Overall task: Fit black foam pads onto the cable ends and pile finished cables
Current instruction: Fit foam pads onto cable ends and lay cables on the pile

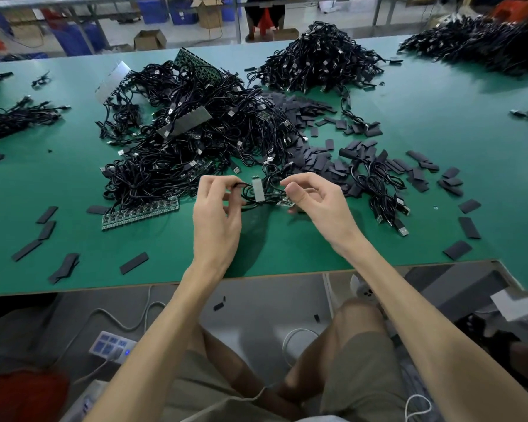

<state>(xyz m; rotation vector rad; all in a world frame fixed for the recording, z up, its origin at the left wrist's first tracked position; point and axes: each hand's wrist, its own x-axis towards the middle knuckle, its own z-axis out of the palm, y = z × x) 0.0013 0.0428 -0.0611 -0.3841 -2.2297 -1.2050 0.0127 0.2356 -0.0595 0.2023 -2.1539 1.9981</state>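
My left hand (218,211) pinches a thin black cable (258,198) near its end, just above the green table (287,239). A small grey-white strip (257,190) hangs on that cable between my hands. My right hand (316,197) grips the cable's other side, where a small green circuit board (285,202) pokes out under the fingers. Behind my hands lies a big tangle of black cables (192,138). Loose black foam pads (317,162) are scattered to the right of it.
A second heap of cables (320,59) sits at the back, another (482,44) at the far right. Stray foam pads (64,266) lie at front left and pads (467,226) at right. A panel of circuit boards (141,213) lies left of my hands. The table edge (256,277) runs just below my wrists.
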